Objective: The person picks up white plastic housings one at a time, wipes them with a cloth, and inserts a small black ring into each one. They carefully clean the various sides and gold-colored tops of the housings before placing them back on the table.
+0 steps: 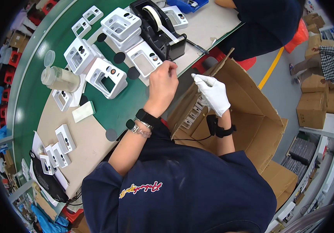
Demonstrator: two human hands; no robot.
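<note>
At table edge [192, 63], hands [162, 86] [214, 95] apart, open box [254, 110]

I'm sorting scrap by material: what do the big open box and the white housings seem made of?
Big open box: probably cardboard, matte brown, judging by creases and rough edges.
White housings: likely moulded plastic, smooth with slight sheen, given rounded corners; painted metal isn't excluded.

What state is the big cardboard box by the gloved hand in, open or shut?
Open. The cardboard box has no flap across its mouth, so its inside shows, with small pale pieces along one side.
</note>
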